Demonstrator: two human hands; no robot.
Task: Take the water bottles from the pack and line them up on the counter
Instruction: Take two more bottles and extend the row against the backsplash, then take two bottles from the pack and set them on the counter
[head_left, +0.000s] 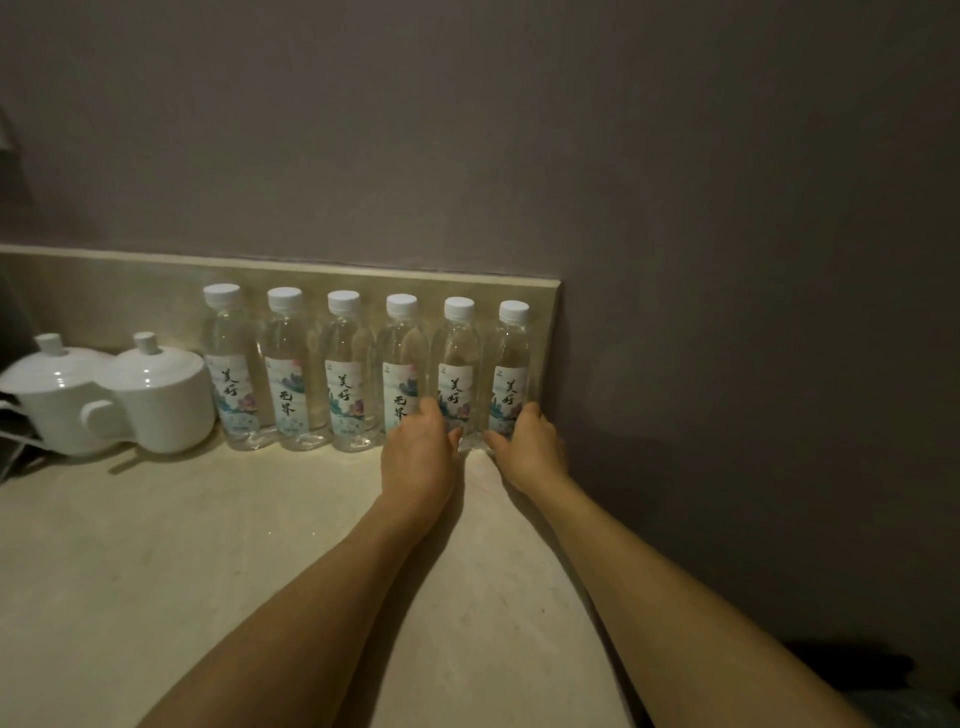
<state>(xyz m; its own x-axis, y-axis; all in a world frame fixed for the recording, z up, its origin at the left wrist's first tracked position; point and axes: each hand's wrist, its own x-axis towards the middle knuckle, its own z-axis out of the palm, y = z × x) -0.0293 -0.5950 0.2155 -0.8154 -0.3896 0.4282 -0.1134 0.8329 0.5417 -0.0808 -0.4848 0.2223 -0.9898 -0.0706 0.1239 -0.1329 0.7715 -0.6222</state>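
Head view looks down on a pale stone counter (208, 545) in dim light, where six water bottles (345, 379) stand upright in a row against the low backsplash (130, 291), shoulder to shoulder, all with white caps and printed labels. The row runs from beside two white lidded cups (156, 395) on the left to the grey side wall (727, 312) on the right. Both bare arms reach forward to the right end of the row. The left hand (418, 457) curls loosely around the base of the fourth bottle (401, 374), fingers on the label and thumb stretched toward the fifth bottle (457, 374); whether it truly grips or merely steadies it I cannot tell. The right hand (530, 447) cups the lower part of the sixth bottle (511, 374), the one nearest the wall, fingers wrapped round its far side and thumb pointing inward across the counter. The two thumbs nearly meet in front of the fifth bottle. No pack is in sight
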